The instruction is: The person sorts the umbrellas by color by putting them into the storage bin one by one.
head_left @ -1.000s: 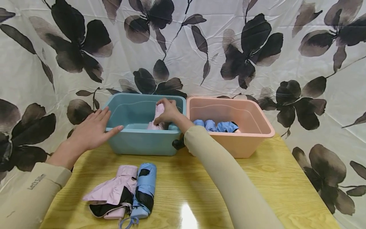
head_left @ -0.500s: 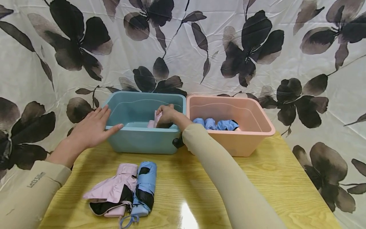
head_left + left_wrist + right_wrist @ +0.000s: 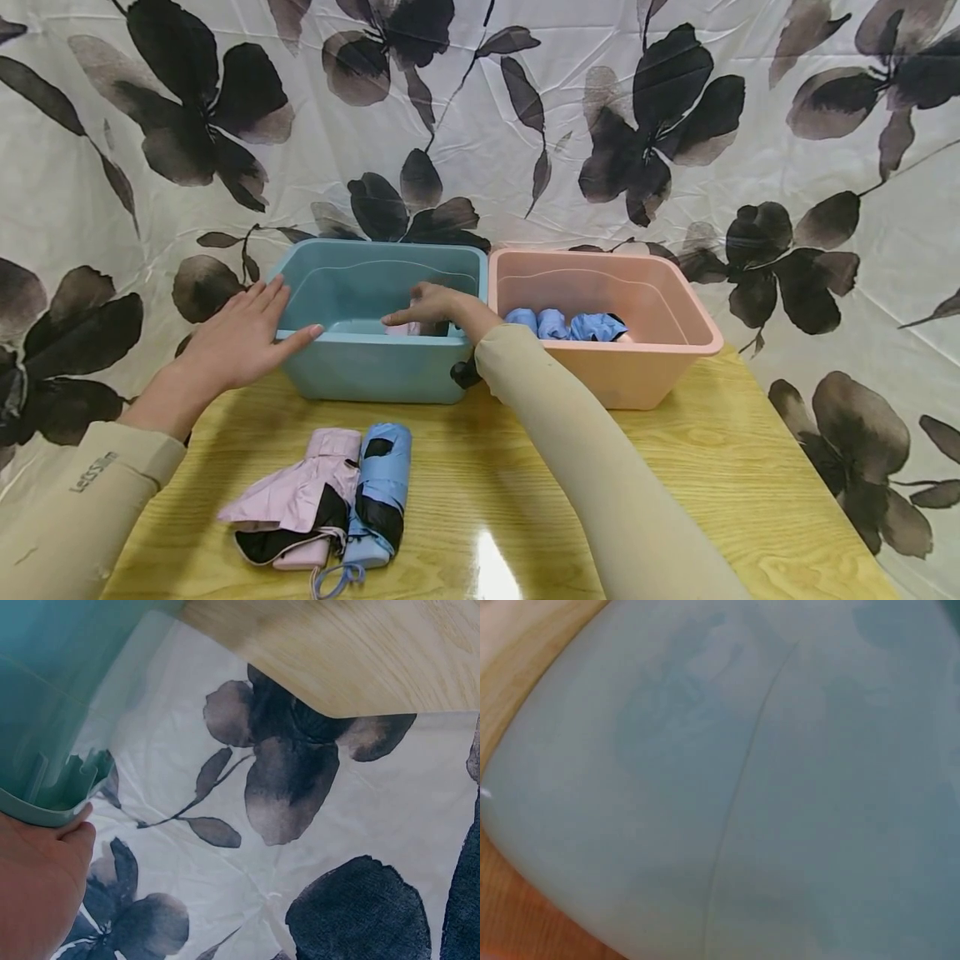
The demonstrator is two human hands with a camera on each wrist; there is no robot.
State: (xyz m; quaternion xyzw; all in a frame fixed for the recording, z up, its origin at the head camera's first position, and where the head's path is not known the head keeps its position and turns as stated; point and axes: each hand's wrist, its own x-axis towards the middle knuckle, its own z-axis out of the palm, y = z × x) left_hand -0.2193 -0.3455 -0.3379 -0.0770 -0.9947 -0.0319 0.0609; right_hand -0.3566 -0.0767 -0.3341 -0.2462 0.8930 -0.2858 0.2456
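My right hand [image 3: 431, 307] reaches into the teal bin [image 3: 367, 371], thumb stretched to the left, over a pink folded umbrella [image 3: 403, 329] mostly hidden by the hand and the front wall. On the bin's left rim rests my left hand [image 3: 240, 337], its fingers straight; the left wrist view shows that hand [image 3: 41, 881] against the bin's edge [image 3: 45, 815]. Nearer on the table lie a loosely wrapped pink folded umbrella [image 3: 300, 496] and a rolled blue folded umbrella [image 3: 384, 467], side by side. Only the bin's wall [image 3: 795, 795] fills most of the right wrist view.
A peach bin [image 3: 600, 375] stands right beside the teal one, with blue rolled umbrellas [image 3: 552, 325] inside. Both bins sit at the back of the wooden table [image 3: 675, 475], before a floral curtain [image 3: 555, 125]. A thin blue cord [image 3: 341, 577] trails from the umbrellas on the table.
My right hand has lowered the pink umbrella into the teal bin and let go of it, its thumb now spread to the left. The left hand has stayed on the rim.
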